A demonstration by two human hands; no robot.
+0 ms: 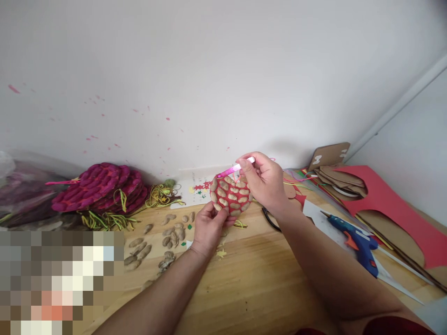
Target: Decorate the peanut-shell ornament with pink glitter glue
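Note:
My left hand (210, 226) pinches the lower edge of a round red disc (231, 194) covered with peanuts in their shells. In my right hand (263, 179) is a brush (233, 169) with a white handle end and a magenta front part. The brush's tip touches the upper left edge of the disc, by a peanut. Magenta colour shows at that spot. The disc is held tilted above the table, facing me. The fingertips of my left hand are partly behind the disc.
Loose peanuts (170, 236) lie on the wooden table (240, 298) at the left. Behind them are stacked magenta discs (101, 186) with yellow-green strings. At the right are a blue glue gun (359, 242), red card (394, 204), brown cardboard (330, 154) and black-handled scissors (270, 219).

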